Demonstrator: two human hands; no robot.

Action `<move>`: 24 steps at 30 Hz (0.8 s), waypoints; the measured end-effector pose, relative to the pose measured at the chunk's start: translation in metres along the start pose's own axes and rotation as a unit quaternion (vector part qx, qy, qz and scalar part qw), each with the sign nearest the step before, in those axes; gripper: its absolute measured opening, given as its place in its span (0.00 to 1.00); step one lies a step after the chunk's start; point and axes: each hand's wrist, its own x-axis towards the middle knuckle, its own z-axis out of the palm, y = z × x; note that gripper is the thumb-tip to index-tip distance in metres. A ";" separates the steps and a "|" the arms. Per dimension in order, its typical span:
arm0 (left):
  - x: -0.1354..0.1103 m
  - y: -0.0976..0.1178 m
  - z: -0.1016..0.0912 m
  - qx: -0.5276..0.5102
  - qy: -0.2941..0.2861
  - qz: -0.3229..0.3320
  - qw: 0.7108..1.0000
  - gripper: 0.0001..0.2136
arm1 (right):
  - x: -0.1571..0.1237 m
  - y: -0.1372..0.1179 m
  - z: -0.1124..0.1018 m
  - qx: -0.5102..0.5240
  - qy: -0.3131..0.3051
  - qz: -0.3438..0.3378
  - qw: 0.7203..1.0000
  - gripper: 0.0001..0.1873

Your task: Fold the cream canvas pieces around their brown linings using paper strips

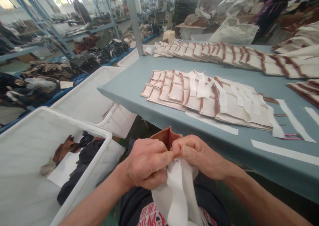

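Note:
Both hands meet at the edge of a cream fabric piece with brown lining (159, 199), held in front of my body. My left hand (149, 163) is closed, its thumb and fingers pinching the edge. Close beside it my right hand (199, 156) pinches the same edge from the other side. A white strip (176, 192) hangs down from between the hands over the cream cloth. The brown lining (165, 136) bulges open beyond the fingers. Whatever lies right under the fingertips is hidden.
On the blue-grey table (119, 83) lie overlapping cream-and-brown pieces (194, 101), loose white strips (211, 122) and a longer row of similar pieces (224, 55) behind. White bins with scraps (22, 153) stand at left. A metal post (134, 20) rises at the table's far corner.

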 end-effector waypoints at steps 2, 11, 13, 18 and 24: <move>-0.002 -0.005 -0.001 0.013 -0.005 0.019 1.000 0.14 | 0.001 0.012 0.006 0.039 0.034 -0.012 0.999 0.35; -0.008 -0.015 0.001 -0.026 0.013 -0.006 1.000 0.13 | 0.005 0.021 0.018 0.109 0.083 0.030 0.990 0.29; -0.007 -0.010 0.000 -0.073 0.036 -0.055 0.995 0.12 | 0.003 0.011 0.015 0.059 0.075 0.007 0.995 0.29; 0.007 0.004 -0.018 -0.167 -0.022 -0.193 0.967 0.19 | -0.003 -0.008 0.010 -0.080 0.076 -0.027 0.994 0.26; 0.016 0.004 -0.032 -0.137 -0.164 -0.219 0.952 0.15 | -0.005 -0.010 0.015 -0.195 0.084 -0.042 0.976 0.14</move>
